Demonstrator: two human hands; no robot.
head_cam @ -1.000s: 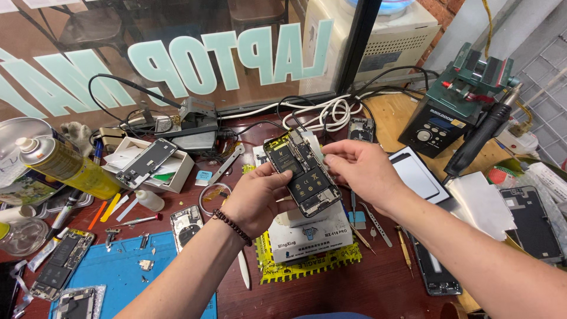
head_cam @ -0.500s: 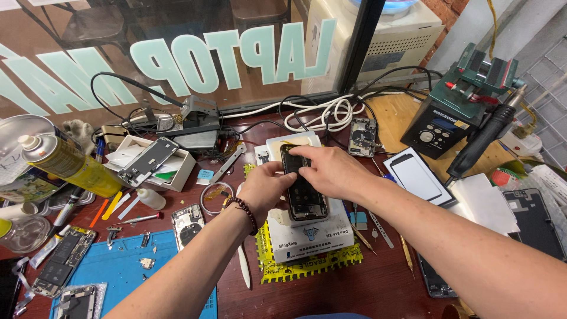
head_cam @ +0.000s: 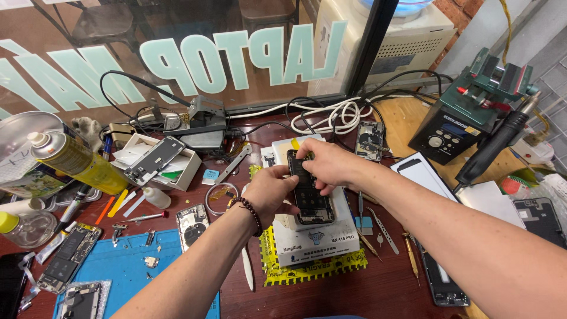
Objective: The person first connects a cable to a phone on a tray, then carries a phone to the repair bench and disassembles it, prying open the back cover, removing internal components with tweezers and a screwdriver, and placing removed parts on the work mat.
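An opened phone body [head_cam: 310,195] with its dark insides facing up lies on a white heating pad [head_cam: 316,233] in the middle of the bench. My left hand [head_cam: 269,192] grips its left edge, a bead bracelet on the wrist. My right hand [head_cam: 328,165] rests on the phone's upper end, fingers pinching at the top edge. The pad sits on a yellow mat [head_cam: 307,272].
A hot air station [head_cam: 466,118] with its wand stands at the right. A yellow spray can [head_cam: 77,159] lies at the left, near a white box [head_cam: 159,162] holding a phone frame. A blue mat [head_cam: 127,272] with phone parts is front left. Tweezers and screwdrivers [head_cam: 384,230] lie right of the pad.
The phone body was held up in the air in both hands; it has come down flat onto the white pad, and both hands now press on it there.
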